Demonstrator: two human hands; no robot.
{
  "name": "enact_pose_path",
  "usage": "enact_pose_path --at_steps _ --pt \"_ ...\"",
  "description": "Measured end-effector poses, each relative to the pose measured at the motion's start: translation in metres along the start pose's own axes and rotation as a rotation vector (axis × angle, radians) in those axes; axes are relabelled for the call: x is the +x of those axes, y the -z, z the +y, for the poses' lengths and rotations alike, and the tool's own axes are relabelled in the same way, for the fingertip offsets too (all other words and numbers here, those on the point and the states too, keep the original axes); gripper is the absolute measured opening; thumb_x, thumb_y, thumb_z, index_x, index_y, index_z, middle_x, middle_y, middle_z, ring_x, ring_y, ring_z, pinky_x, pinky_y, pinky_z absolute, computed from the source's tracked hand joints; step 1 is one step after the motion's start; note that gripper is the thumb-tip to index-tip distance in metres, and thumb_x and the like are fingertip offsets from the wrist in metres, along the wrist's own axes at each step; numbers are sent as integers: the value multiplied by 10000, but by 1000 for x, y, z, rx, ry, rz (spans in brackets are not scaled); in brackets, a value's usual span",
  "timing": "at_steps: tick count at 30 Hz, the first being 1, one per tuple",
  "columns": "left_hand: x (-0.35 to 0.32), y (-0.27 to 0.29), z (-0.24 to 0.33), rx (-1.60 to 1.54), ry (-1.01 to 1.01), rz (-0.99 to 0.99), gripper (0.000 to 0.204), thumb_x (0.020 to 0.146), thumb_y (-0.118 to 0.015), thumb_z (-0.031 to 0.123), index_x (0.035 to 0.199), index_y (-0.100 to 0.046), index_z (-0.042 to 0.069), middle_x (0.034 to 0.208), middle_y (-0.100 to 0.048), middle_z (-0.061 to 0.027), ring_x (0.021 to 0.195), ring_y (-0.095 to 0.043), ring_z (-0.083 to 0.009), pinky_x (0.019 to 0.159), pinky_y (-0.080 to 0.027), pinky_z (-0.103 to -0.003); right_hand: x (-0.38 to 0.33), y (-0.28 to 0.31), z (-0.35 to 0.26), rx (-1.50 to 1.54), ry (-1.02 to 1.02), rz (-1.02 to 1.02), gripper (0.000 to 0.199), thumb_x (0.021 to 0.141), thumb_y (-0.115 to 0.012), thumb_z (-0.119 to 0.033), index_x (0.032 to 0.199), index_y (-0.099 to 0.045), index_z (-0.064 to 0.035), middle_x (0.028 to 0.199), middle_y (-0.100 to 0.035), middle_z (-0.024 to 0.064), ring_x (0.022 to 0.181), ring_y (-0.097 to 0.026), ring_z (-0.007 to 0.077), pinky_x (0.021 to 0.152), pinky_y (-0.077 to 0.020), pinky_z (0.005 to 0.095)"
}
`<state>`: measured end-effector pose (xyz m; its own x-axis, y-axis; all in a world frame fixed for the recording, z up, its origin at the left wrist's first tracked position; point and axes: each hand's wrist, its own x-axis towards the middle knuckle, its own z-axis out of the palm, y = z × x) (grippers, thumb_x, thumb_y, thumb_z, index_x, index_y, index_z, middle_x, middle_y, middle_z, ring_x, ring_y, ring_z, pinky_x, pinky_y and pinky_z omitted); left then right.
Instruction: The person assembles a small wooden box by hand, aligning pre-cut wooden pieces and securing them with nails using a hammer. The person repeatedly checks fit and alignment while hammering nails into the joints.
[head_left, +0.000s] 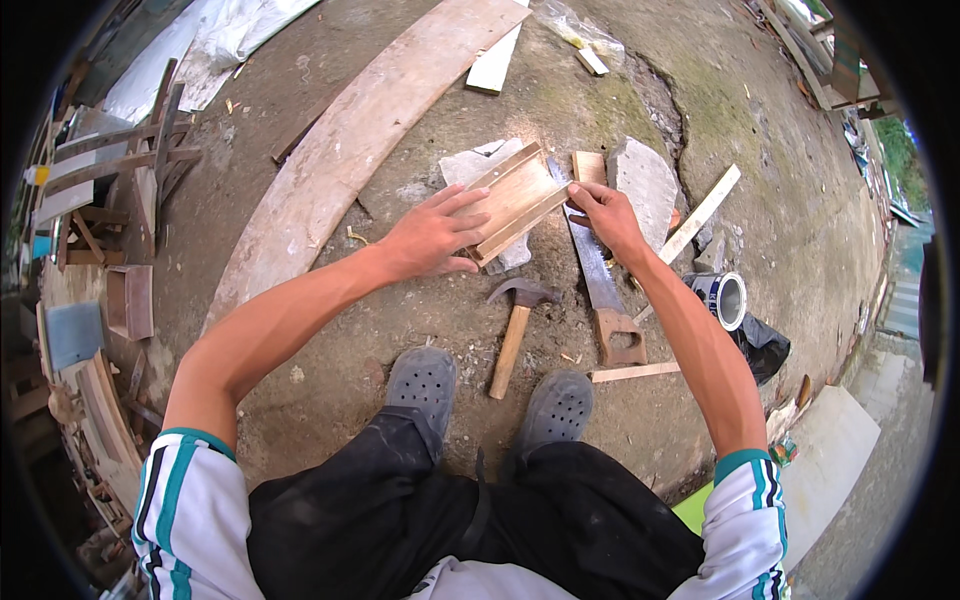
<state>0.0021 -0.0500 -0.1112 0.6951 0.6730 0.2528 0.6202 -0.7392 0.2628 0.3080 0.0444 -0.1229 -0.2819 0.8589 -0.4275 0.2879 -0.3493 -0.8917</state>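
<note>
A shallow wooden tray (518, 196) with raised side strips lies tilted over a pale flat stone (460, 168). My left hand (435, 235) rests against its left side, fingers spread. At the tray's right end, my right hand (608, 215) pinches the corner of a side strip between thumb and fingers. Below the tray, nearer my feet, a claw hammer (512, 345) with a wooden handle lies on the ground. A handsaw (597, 270) with a wooden grip lies to its right, its blade tip running up beside the tray, near my right hand.
A second stone block (645, 190) and a small wood block (588, 166) sit beyond my right hand. Around it lie a wooden strip (708, 208) and an open tin can (731, 302). A long plank (345, 150) stretches across the left; scrap wood (120, 165) is piled farther left.
</note>
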Motion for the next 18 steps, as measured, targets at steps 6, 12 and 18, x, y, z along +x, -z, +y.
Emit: enact_pose_path --at_steps 6,12,18 --pt "0 -2 3 8 24 -4 442 711 -835 394 1042 -750 113 1280 -670 -34 1432 -404 -271 1213 -313 -461 0 -1 2 4 14 6 371 998 -664 -293 1219 -697 3 1047 -706 22 924 -656 102 829 -576 271" --pt "0 0 4 -4 33 -7 391 697 -852 355 994 -759 117 1288 -669 -37 1435 -402 -275 1211 -316 -468 -4 0 -5 -142 54 -14 424 982 -669 -336 1245 -691 -5 1102 -719 97 992 -671 172 844 -585 327" --pt "2 0 5 -4 26 2 338 682 -863 318 945 -768 129 1273 -681 -31 1433 -406 -277 1203 -325 -472 0 5 0 -327 115 27 454 955 -665 -424 1198 -725 -45 967 -759 95 883 -689 167 795 -538 315"
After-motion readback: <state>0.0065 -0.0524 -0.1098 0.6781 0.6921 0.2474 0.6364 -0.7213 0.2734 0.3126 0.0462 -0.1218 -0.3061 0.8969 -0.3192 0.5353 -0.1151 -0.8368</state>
